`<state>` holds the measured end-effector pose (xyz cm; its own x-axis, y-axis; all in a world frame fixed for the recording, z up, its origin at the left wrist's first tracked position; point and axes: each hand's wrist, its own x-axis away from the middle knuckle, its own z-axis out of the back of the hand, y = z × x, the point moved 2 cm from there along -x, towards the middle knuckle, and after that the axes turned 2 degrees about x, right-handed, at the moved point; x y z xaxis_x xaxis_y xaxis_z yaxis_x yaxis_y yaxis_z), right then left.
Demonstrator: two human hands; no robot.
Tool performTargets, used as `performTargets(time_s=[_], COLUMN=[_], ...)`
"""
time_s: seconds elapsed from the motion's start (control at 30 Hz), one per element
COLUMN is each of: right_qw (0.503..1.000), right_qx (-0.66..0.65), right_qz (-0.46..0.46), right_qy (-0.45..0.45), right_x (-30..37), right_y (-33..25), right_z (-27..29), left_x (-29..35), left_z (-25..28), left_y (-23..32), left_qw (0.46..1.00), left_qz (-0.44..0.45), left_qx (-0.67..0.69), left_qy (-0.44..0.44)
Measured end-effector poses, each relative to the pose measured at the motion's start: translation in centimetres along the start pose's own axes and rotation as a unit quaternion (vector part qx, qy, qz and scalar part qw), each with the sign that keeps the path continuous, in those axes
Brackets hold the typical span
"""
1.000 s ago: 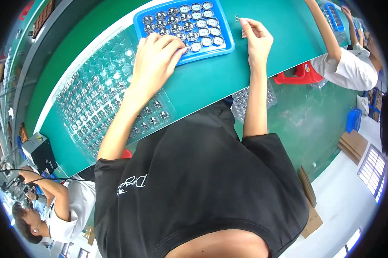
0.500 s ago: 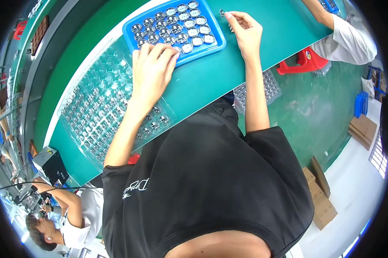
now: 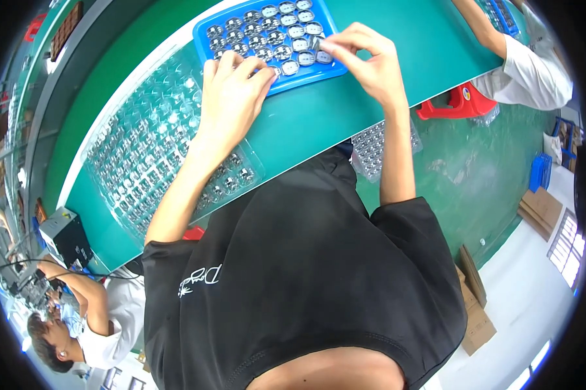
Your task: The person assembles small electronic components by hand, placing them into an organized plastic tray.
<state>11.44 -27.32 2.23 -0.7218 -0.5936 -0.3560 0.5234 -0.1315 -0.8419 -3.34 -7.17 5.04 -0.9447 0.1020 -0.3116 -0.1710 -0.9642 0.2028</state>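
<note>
Round parts (image 3: 261, 41) lay in a blue tray (image 3: 301, 81); the right hand (image 3: 375, 63) pinched a small piece (image 3: 315, 43); the left hand (image 3: 231, 94) was half-curled, its hold hidden.

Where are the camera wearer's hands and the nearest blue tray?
Left hand (image 3: 233, 92), head view: back of the hand.
Right hand (image 3: 375, 68), head view: middle of the hand.
Blue tray (image 3: 307, 80), head view: its near rim.

Right hand (image 3: 376, 70) pinching part (image 3: 316, 43), blue tray (image 3: 299, 82)
</note>
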Motion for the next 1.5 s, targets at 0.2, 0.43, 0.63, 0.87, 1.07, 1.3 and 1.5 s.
performTargets(time_s=[0.2,0.43,0.63,0.87,1.07,1.3,1.5], right_qw=[0.979,0.959,0.953,0.95,0.939,0.933,0.935], right_qx=[0.111,0.171,0.184,0.196,0.23,0.232,0.224], right_qz=[0.123,0.165,0.183,0.178,0.186,0.198,0.17], right_qy=[-0.116,-0.156,-0.154,-0.163,-0.177,-0.19,-0.214], right_x=[-0.8,-1.8,-1.8,-1.9,-1.8,-2.2,-2.0], right_y=[-2.2,-2.6,-2.7,-2.5,-2.8,-3.2,-3.8], right_z=[-1.6,-2.4,-2.8,-2.9,-3.1,-4.1,-3.7], left_x=[0.0,0.2,0.2,0.2,0.3,0.5,2.0], left_z=[-0.2,-0.5,-0.6,-0.7,-0.9,-0.3,5.2], left_y=[-0.6,-1.0,-1.1,-1.0,-1.1,-1.1,-1.3], left_qw=[1.0,1.0,0.999,0.999,0.998,0.999,0.981], left_qz=[-0.027,-0.022,-0.023,-0.021,-0.032,-0.003,0.078], left_qx=[-0.007,0.004,0.028,0.038,0.044,0.04,0.166], left_qy=[0.002,0.012,0.019,0.022,0.031,0.011,0.063])
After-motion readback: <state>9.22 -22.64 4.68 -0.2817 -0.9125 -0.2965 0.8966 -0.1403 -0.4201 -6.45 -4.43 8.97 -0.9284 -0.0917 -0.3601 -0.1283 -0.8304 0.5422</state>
